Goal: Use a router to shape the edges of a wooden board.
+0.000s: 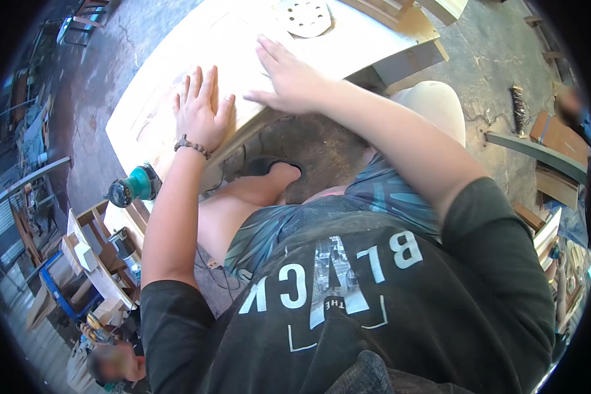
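A pale wooden board [151,108], washed out by bright light, lies in front of me. My left hand [202,121] rests flat on its near left part, fingers stretched out and a beaded bracelet at the wrist. Toward the middle of the near edge, my right hand [292,79] is open over the board, thumb and fingers apart and slightly blurred; whether its palm touches the wood I cannot tell. Neither hand holds anything. Beyond the right hand lies a round, pale sanding disc [303,18] with several holes.
A teal-and-black power tool [134,186] sits beside my left forearm. Further left stands a wooden frame [98,243] with tools about it. Wooden pieces [414,59] lie at the far right. Other people [115,361] are at the lower left and right edge.
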`<state>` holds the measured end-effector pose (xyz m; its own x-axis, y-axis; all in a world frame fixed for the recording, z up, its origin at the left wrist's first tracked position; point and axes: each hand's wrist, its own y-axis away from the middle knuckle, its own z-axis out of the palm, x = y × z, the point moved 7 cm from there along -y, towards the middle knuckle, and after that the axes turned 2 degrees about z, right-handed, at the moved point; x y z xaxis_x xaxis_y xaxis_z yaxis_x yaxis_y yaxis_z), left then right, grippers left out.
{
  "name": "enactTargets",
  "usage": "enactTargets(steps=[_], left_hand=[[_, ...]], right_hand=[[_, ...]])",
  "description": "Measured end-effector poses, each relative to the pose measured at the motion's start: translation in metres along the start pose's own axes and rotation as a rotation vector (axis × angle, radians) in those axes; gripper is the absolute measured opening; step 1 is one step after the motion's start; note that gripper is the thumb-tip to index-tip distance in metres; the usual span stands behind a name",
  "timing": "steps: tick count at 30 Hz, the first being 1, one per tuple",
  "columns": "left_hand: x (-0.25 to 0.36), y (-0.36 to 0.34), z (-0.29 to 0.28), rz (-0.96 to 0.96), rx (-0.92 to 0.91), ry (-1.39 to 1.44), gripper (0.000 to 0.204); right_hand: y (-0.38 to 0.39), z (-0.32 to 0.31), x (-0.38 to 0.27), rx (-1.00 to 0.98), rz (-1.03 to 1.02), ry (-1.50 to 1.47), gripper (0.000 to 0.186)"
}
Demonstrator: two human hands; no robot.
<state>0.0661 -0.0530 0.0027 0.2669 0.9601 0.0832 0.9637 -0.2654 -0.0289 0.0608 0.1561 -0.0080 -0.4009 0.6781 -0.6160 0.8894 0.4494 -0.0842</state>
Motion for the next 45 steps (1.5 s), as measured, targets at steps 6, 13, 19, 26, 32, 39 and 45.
enactTargets(steps=[6, 13, 19, 26, 32, 39, 45], left_hand=[[-0.001, 0.0, 0.0, -0.005, 0.015, -0.001, 0.075], [-0.004, -0.002, 0.003, -0.022, -0.006, 0.01, 0.077], [-0.003, 0.001, 0.0, -0.027, 0.013, 0.005, 0.075], [-0.002, -0.001, -0.001, -0.036, 0.018, 0.009, 0.074], [-0.004, 0.001, 0.0, -0.061, -0.002, -0.006, 0.074], [-0.003, 0.001, -0.001, -0.061, 0.019, 0.016, 0.075], [-0.004, 0.0, 0.0, -0.066, 0.013, 0.008, 0.076]], right_hand=[[0.02, 0.003, 0.003, -0.016, -0.025, 0.013, 0.11], [-0.021, -0.006, -0.008, -0.019, 0.017, 0.077, 0.111], [0.032, -0.002, -0.013, -0.12, -0.058, 0.236, 0.112], [-0.011, -0.002, -0.008, 0.017, -0.058, 0.122, 0.114], [0.037, 0.001, -0.015, -0.103, -0.007, 0.238, 0.114], [-0.039, -0.004, -0.012, 0.061, 0.021, 0.153, 0.111], [0.044, 0.008, 0.009, -0.093, -0.009, 0.183, 0.112]])
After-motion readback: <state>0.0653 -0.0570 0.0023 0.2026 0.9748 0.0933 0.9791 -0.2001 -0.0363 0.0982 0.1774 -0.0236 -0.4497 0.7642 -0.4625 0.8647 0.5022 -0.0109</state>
